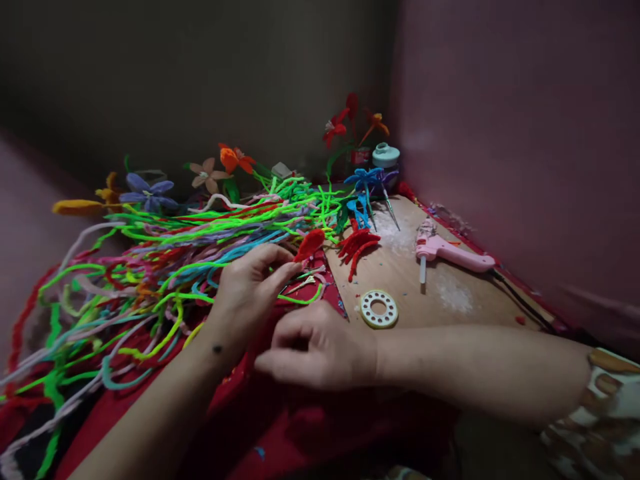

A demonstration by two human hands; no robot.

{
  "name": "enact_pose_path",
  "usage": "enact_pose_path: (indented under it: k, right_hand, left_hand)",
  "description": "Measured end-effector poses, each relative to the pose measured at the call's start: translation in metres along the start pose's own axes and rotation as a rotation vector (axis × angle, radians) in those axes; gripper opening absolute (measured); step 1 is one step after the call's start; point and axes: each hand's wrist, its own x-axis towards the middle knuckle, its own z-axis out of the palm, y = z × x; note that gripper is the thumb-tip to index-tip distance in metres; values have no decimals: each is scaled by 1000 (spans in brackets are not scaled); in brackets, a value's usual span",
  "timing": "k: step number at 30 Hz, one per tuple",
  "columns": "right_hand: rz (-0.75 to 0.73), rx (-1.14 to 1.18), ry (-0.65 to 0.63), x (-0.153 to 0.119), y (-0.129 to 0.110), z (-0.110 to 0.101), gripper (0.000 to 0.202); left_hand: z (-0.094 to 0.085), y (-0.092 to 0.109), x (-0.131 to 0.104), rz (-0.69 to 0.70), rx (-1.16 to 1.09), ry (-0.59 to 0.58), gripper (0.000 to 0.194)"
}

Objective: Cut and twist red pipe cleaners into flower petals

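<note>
My left hand [250, 283] is closed, with thumb and fingers pinched on a red pipe-cleaner petal [310, 245]. The petal's rounded end sticks out past the fingertips to the right. My right hand [323, 350] is lower and nearer to me, over the red cloth [280, 433]. Its fingers are curled in towards the thumb, and whatever they may hold is hidden. Just beyond the petal lies a bunch of red pipe-cleaner pieces [357, 247] on the wooden board [420, 320]. Some thin pale-tipped stems [307, 280] lie beside my left fingertips.
A big heap of coloured pipe cleaners [240, 227] spreads across the left. On the board are a pink glue gun [457, 255], a round white disc with holes [379, 309] and blue pipe-cleaner flowers [364, 179]. More finished flowers [149, 192] and a pale-lidded jar [385, 157] stand behind.
</note>
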Motion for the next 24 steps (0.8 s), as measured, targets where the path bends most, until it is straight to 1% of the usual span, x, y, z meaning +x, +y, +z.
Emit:
enact_pose_path:
  k: [1, 2, 3, 4, 5, 7, 9, 12, 14, 17, 21, 24]
  right_hand:
    - [-115, -56, -58, -2, 2, 4, 34]
    - [-191, -121, -123, -3, 5, 7, 35]
    - [-257, -168, -173, -4, 8, 10, 36]
    - [-283, -204, -209, -4, 12, 12, 37]
    - [-300, -229, -223, -4, 14, 13, 37]
    - [-302, -269, -235, -2, 19, 15, 35]
    - [-292, -295, -239, 0, 20, 16, 34]
    - [-296, -318, -241, 2, 20, 15, 35]
    - [-302, -323, -232, 2, 18, 15, 35]
    - [-303, -320, -222, 1, 16, 13, 36]
    - [-317, -301, -209, -1, 18, 14, 35]
    - [-312, -291, -210, -1, 18, 14, 35]
  left_hand:
    - [6, 3, 8, -16, -8, -35, 14]
    - [13, 7, 15, -23, -20, -83, 15]
    - [20, 10, 21, -21, -22, -122, 16]
    - [28, 13, 27, -12, -5, -160, 17]
    - [35, 15, 33, 9, 40, -183, 18]
    - [50, 19, 43, 59, 209, -219, 19]
    - [64, 20, 51, 106, 356, -228, 16]
    - [79, 19, 59, 144, 458, -218, 12]
    - [85, 17, 61, 173, 511, -219, 13]
    - [89, 14, 58, 225, 563, -234, 16]
    - [90, 15, 52, 271, 587, -248, 21]
    - [87, 17, 51, 277, 575, -253, 23]
